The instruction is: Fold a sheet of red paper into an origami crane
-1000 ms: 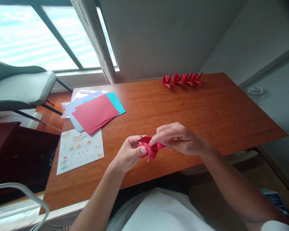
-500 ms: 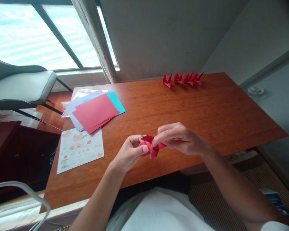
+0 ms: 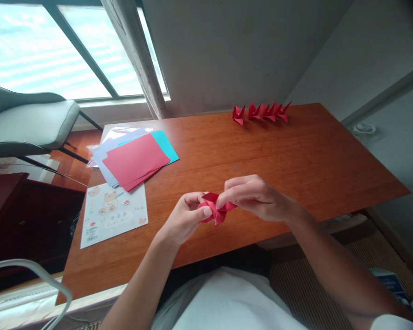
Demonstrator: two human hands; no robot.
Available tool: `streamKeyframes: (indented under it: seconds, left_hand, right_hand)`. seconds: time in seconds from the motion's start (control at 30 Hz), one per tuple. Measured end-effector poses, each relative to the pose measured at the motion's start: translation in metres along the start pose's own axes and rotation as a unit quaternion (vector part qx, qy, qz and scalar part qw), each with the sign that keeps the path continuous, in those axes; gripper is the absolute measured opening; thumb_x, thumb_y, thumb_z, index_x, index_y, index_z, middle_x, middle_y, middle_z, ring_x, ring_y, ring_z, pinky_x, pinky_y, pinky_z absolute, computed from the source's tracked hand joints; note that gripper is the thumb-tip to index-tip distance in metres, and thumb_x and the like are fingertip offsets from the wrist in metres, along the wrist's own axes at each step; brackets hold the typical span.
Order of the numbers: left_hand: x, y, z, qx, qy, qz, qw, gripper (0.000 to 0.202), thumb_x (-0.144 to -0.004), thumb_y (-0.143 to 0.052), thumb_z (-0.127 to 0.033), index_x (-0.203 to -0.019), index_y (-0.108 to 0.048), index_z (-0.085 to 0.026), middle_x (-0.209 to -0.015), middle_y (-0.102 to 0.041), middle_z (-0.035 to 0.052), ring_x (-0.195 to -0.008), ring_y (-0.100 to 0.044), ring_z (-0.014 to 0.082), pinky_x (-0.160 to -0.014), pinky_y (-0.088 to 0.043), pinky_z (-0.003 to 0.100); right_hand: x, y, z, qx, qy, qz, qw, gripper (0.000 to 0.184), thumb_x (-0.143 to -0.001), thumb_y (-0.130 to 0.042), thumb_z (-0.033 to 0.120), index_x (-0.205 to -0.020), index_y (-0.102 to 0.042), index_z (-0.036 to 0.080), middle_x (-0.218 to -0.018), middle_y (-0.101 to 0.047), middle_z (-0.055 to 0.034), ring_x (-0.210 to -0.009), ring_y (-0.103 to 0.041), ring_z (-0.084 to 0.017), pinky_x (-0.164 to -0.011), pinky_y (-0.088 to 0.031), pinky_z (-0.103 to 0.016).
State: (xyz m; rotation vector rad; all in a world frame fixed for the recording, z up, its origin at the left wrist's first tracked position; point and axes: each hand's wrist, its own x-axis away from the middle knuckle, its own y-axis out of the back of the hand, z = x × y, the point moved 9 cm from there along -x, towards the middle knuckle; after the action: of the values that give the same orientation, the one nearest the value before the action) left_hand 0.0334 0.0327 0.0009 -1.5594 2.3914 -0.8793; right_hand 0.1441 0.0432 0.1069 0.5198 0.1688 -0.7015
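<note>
A red folded-paper piece (image 3: 220,216) with several pointed flaps is held above the near part of the table, between both hands. My left hand (image 3: 186,215) pinches its left side, thumb on top and fingers behind. From the right, my right hand (image 3: 256,197) grips its centre and right side with thumb and index finger; part of the paper is hidden under those fingers. At the far edge of the table stands a row of several red origami cranes (image 3: 268,111), well apart from my hands.
On the table's left lie red paper sheets (image 3: 137,160) over blue (image 3: 165,146) and pale lilac ones. Nearer me is a white printed sheet (image 3: 115,213) with a bear. The wooden table (image 3: 313,160) meets the wall behind. A grey chair (image 3: 34,119) stands left by the window.
Both hands keep hold of the folded paper in almost the same place. The view has shifted very slightly; nothing else has visibly moved.
</note>
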Motion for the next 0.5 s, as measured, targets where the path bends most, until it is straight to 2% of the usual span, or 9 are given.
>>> streamKeyframes:
  seconds: [0.17,0.27,0.37,0.5]
  left_hand:
    - [0.001,0.0016,0.0017,0.004,-0.005,0.007,1.0,0.034,-0.068,-0.089,-0.042,-0.071,-0.07,-0.013,-0.068,-0.061,0.001,-0.063,-0.05,0.0093,-0.061,-0.04,0.022]
    - [0.0011,0.0031,0.0024,0.004,-0.006,0.006,1.0,0.034,-0.068,-0.089,-0.042,-0.077,-0.073,-0.013,-0.068,-0.061,0.0008,-0.062,-0.049,0.0089,-0.06,-0.039,0.022]
    - [0.0008,0.0055,0.0015,0.006,-0.01,-0.004,1.0,0.034,-0.068,-0.089,-0.042,-0.076,-0.074,-0.013,-0.067,-0.062,0.0012,-0.06,-0.049,0.0085,-0.06,-0.038,0.022]
    - [0.0002,0.0063,0.0011,0.015,-0.01,-0.01,1.0,0.034,-0.066,-0.09,-0.041,-0.078,-0.075,-0.013,-0.069,-0.064,0.0022,-0.062,-0.051,0.0094,-0.062,-0.04,0.023]
  right_hand:
    - [0.0007,0.0024,-0.003,-0.013,-0.003,-0.046,0.999,0.023,-0.103,-0.048,0.024,-0.106,-0.07,0.016,-0.08,-0.061,-0.0015,-0.068,-0.052,-0.011,-0.066,-0.041,-0.024]
    - [0.0011,0.0049,-0.0052,-0.031,-0.007,-0.074,0.997,0.015,-0.1,-0.053,0.018,-0.1,-0.068,0.017,-0.08,-0.065,-0.0006,-0.069,-0.055,-0.011,-0.067,-0.043,-0.023]
    - [-0.0002,0.0032,-0.0021,-0.01,0.008,-0.06,0.998,0.018,-0.099,-0.052,0.015,-0.095,-0.07,0.016,-0.079,-0.064,-0.002,-0.069,-0.056,-0.011,-0.066,-0.043,-0.023]
    - [-0.0011,0.003,-0.0003,0.012,0.009,-0.054,0.998,0.022,-0.099,-0.05,0.014,-0.098,-0.072,0.016,-0.08,-0.064,-0.0031,-0.068,-0.056,-0.011,-0.063,-0.044,-0.023]
